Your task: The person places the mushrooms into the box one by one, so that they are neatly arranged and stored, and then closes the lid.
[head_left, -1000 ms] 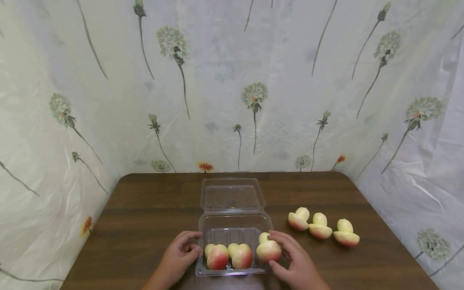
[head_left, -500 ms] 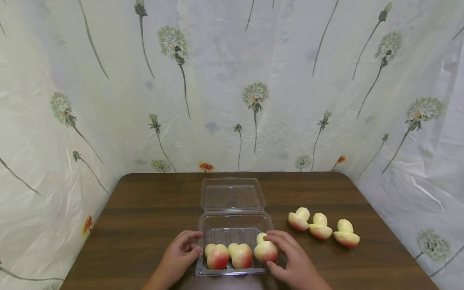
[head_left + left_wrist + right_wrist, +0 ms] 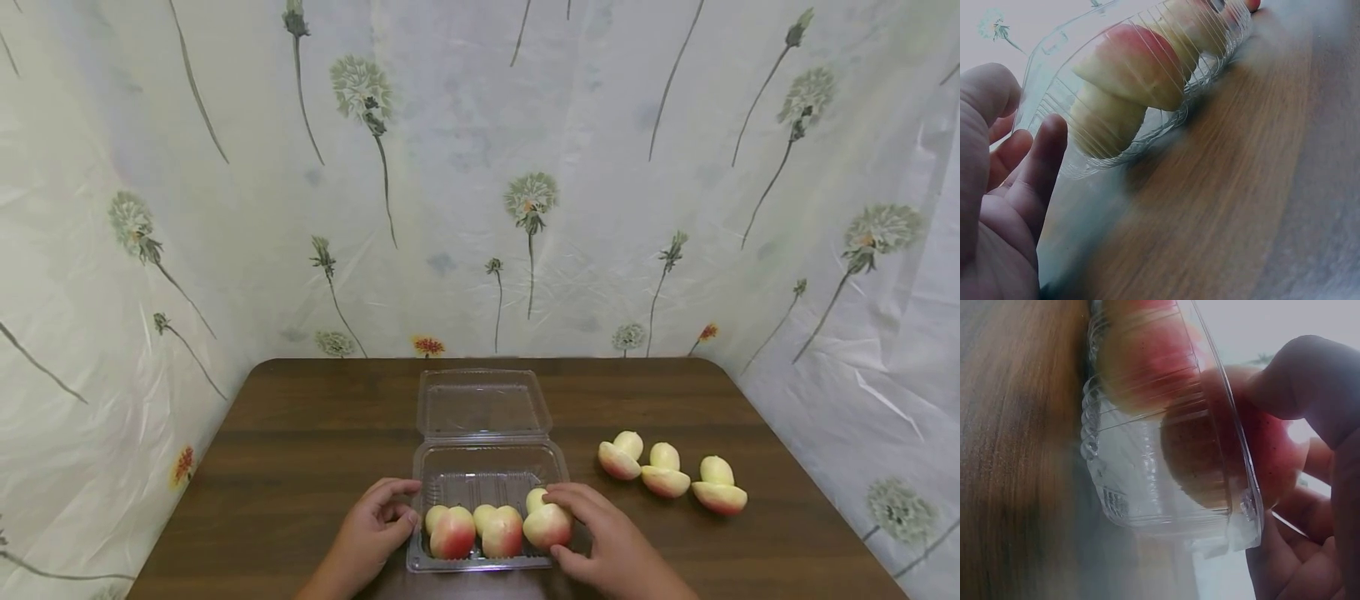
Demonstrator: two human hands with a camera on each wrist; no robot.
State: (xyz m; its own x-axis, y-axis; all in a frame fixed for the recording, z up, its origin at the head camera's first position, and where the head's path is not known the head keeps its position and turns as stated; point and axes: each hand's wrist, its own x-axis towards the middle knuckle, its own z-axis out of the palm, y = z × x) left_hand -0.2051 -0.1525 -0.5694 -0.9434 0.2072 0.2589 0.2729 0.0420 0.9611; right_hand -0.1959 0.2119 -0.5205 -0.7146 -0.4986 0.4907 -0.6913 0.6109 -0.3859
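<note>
A brown, wood-grain worktop (image 3: 330, 417) with rounded far corners spans the lower frame, bearing an open clear container (image 3: 486, 439) at lower centre and three yellow-and-red mushroom-shaped pieces (image 3: 665, 482) at lower right.

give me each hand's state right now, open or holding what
Left hand: open, at the left edge of the clear container.
Right hand: closed, holding a red-and-yellow mushroom-shaped piece.

Two red-yellow mushroom-shaped pieces (image 3: 453, 535) in clear rectangular plastic box (image 3: 487, 447), third (image 3: 547, 527) at near right corner, three more (image 3: 665, 481) rightward on brown wooden table (image 3: 315, 425)
</note>
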